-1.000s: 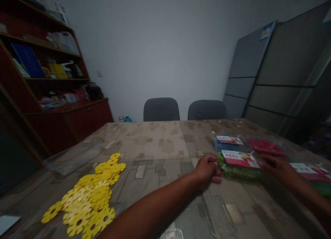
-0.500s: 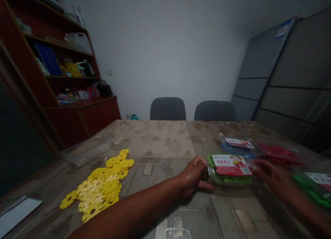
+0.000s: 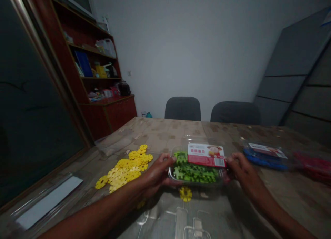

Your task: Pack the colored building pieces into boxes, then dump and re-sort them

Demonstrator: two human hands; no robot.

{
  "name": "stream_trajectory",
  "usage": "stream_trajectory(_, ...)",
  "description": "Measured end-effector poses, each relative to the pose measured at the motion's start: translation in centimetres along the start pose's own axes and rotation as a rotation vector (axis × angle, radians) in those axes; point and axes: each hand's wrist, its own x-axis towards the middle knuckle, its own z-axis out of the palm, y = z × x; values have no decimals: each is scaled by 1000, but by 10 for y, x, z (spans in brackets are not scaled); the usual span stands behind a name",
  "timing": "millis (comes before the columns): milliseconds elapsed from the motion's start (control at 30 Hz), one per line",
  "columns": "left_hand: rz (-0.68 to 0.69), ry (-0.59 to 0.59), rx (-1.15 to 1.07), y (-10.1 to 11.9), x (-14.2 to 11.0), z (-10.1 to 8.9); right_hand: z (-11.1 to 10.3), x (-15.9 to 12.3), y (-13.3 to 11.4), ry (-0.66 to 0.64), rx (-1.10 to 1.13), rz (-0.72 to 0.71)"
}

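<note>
A clear plastic box [image 3: 196, 180] of green interlocking pieces [image 3: 181, 171] is held between my two hands over the middle of the table. My left hand [image 3: 160, 170] grips its left end, thumb on the rim. At the right end, my right hand [image 3: 236, 166] closes on the box near the lid's corner. The clear lid, with its red and white label [image 3: 206, 155], sits toward the back, leaving green pieces showing in front. Whether it is fully loose, I cannot tell. A single yellow flower-shaped disc [image 3: 185, 194] lies just in front of the box.
A pile of yellow flower discs [image 3: 126, 170] spreads left of my left hand. Boxes of blue pieces [image 3: 266, 156] and red pieces [image 3: 314, 165] stand at the right. A clear tray [image 3: 113, 142] and a clear container with a white strip [image 3: 50, 201] lie at the left.
Both hands have brought the green box leftward to the middle of the table. Its lid now sits further back, exposing green pieces. My view has turned left.
</note>
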Motion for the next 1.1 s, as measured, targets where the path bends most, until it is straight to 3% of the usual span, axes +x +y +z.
stream_trajectory(167, 142, 173, 130, 40, -34, -55, 43, 4, -20, -92, 113, 34)
stream_trajectory(300, 330, 489, 354, 67, -61, -107, 66, 8, -11, -140, 139, 70)
stream_trajectory(400, 504, 656, 598, 76, -73, -143, 77, 7, -1, -178, 160, 121)
stream_trajectory(500, 623, 727, 876, 74, -77, -167, 84, 5, 7, -205, 179, 159)
stream_trajectory(600, 710, 759, 1113, 67, -79, -175, 85, 3, 11, -245, 200, 184)
stream_trajectory(700, 759, 819, 1234, 62, -83, -169, 83, 3, 14, -290, 210, 198)
stream_trajectory(867, 785, 808, 1195, 57, -89, -156, 78, 2, 13, -314, 209, 184)
stream_trajectory(1100, 897, 724, 1258, 53, -89, -152, 78, -3, 16, -322, 200, 187)
